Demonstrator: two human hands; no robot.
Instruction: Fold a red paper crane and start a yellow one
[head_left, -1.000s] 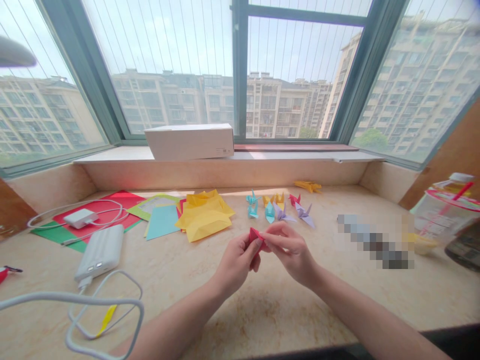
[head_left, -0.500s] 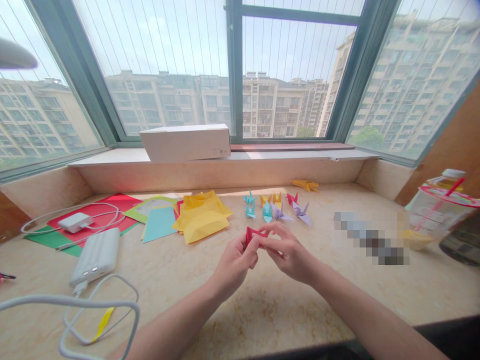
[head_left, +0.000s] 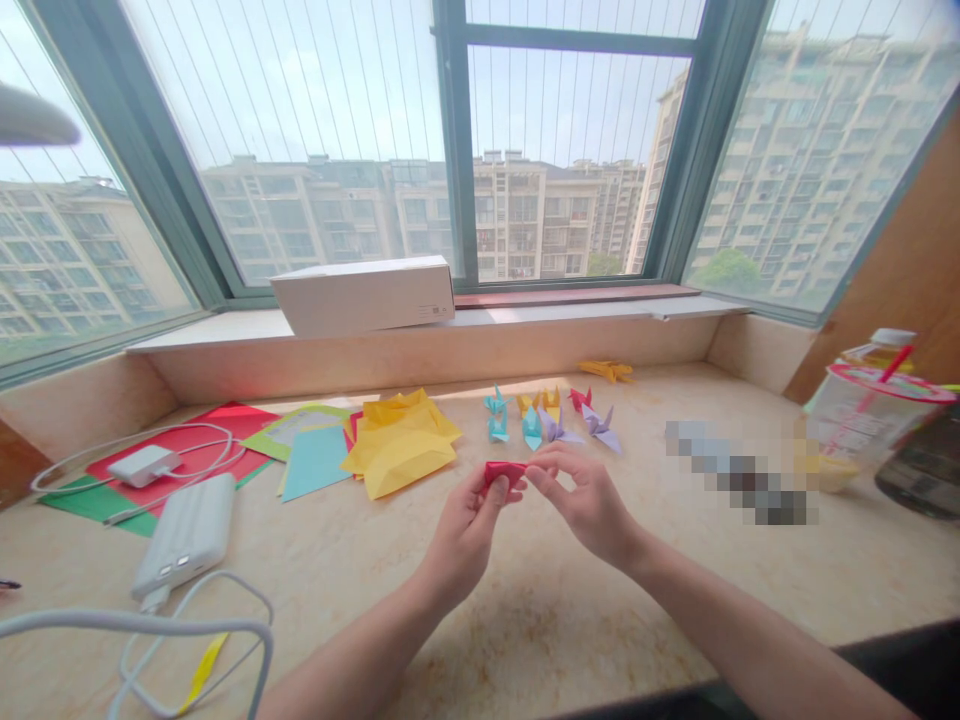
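Observation:
A small folded piece of red paper [head_left: 504,470] is held above the counter between both hands. My left hand [head_left: 474,515] pinches it, the thumb pressed on its near face. At the paper's right end, the fingertips of my right hand [head_left: 581,495] close on its tip. Just beyond the hands stand several folded paper cranes: turquoise cranes [head_left: 532,428], lilac cranes [head_left: 600,427], a red crane [head_left: 580,400] and orange ones [head_left: 550,402]. Left of them lies a pile of creased yellow paper [head_left: 405,445].
Flat coloured sheets, including a light blue sheet [head_left: 319,462], lie at the left near a white power bank [head_left: 186,530] and its cables. A white box [head_left: 364,300] rests on the sill. On the right stands a plastic cup with a straw [head_left: 855,425] beside a blurred-out object [head_left: 739,472].
The red paper has turned from upright to lying more lengthwise, showing its long face. My right fingers have shifted to its right end. The view has tilted slightly.

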